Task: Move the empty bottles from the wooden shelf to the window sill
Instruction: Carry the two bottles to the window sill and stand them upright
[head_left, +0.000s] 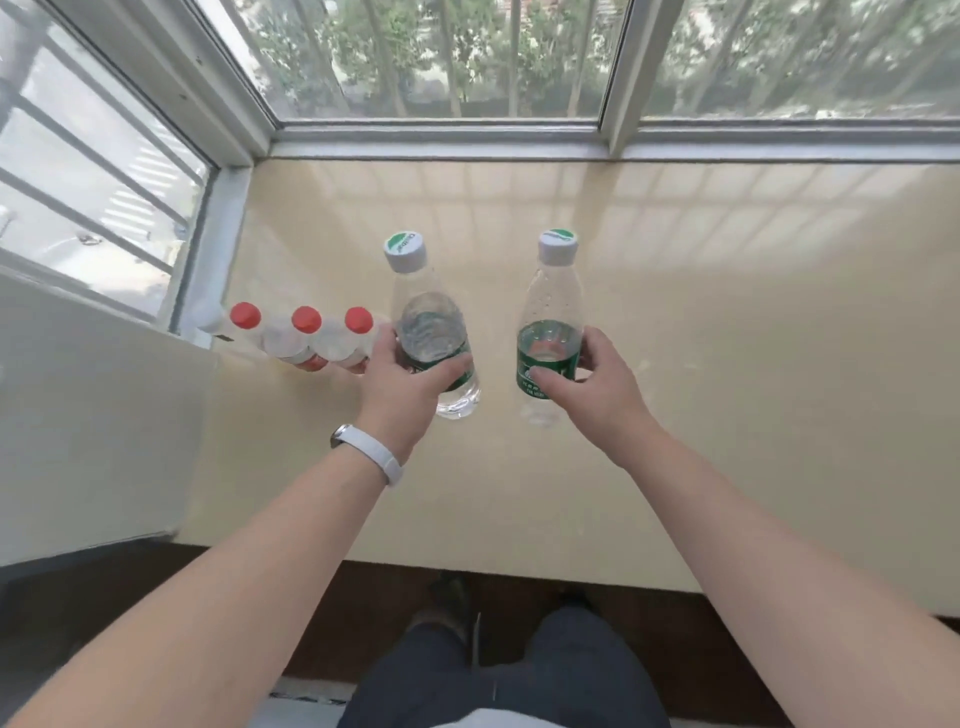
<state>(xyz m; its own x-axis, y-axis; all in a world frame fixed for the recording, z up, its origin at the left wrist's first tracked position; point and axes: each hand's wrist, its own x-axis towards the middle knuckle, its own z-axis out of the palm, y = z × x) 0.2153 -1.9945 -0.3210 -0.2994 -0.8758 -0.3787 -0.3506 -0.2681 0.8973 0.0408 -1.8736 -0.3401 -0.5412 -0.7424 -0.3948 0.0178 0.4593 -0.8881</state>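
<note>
A: Item: two clear plastic green-labelled bottles, one (434, 332) clasped by the left hand (402, 382), one (550, 332) by the right hand (597, 387), over the beige window sill (727, 312).

B: Noted. Bases were best lowered flat, at three o'clock of the red-capped bottles (306, 338).

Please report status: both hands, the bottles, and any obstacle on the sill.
Left hand grips one green-label bottle; right hand grips the other. Three red-cap bottles at left. Window sill ahead open.

arms: bare to past the elbow, no sleeves in view | left wrist: white band (370, 453) with a silver-edged watch face | legs: dark trousers (519, 670) | feet: dark shoes (451, 603)
</note>
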